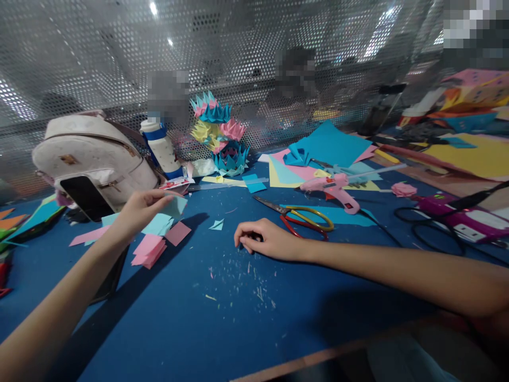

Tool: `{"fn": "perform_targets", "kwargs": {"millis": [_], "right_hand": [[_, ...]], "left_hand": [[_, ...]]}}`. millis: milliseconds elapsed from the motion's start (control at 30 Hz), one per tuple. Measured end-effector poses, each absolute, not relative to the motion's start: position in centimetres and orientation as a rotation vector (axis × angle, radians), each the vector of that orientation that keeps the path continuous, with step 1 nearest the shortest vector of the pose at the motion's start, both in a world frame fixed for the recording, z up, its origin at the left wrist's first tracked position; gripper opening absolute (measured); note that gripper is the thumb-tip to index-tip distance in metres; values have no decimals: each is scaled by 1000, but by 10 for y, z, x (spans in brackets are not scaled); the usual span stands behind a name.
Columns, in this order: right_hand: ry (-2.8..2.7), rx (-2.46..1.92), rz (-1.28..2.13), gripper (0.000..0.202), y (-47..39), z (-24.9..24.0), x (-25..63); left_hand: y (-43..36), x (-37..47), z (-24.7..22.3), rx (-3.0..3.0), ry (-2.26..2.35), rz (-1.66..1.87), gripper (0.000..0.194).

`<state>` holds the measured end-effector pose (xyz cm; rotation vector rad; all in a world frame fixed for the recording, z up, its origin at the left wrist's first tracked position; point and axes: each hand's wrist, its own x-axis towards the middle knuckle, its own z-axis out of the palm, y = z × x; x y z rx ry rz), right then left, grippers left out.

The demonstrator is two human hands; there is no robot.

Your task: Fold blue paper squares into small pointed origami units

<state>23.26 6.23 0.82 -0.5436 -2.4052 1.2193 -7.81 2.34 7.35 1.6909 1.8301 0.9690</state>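
Note:
My left hand (147, 208) pinches a light blue paper piece (177, 205) between thumb and fingers, above the left part of the table. Below it lie a stack of light blue paper pieces (158, 225) and a stack of pink paper pieces (148, 251), with a single pink piece (177, 234) beside them. My right hand (264, 239) rests on the blue tabletop, fingers curled in and nothing visible in them. Red-and-yellow-handled scissors (304, 218) lie just behind it. A small folded light blue paper (217, 225) sits between the hands.
A paper-flower stack (218, 132), a bottle (163, 151) and a white backpack (95, 154) with a phone (85, 197) against it stand along the perforated screen. A pink glue gun (334, 188), its cable and a purple power strip (461, 217) lie right. Paper scraps (258, 292) dot the front.

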Motion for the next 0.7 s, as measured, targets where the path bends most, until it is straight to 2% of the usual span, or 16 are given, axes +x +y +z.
{"fn": "perform_targets", "kwargs": {"millis": [133, 267, 400, 600, 700], "right_hand": [[-2359, -560, 1179, 15, 62, 8, 232], [-2292, -560, 930, 19, 61, 8, 233], [-2258, -585, 874, 30, 59, 8, 236], [-2217, -571, 1001, 13, 58, 9, 235], [-2207, -581, 1068, 14, 58, 11, 235]], "left_hand": [[18, -43, 56, 1545, 1431, 914, 51], [7, -10, 39, 1392, 1170, 882, 70], [-4, 9, 27, 1295, 1039, 874, 72], [-13, 21, 17, 1291, 971, 872, 76], [-19, 28, 17, 1345, 943, 832, 74]]}}
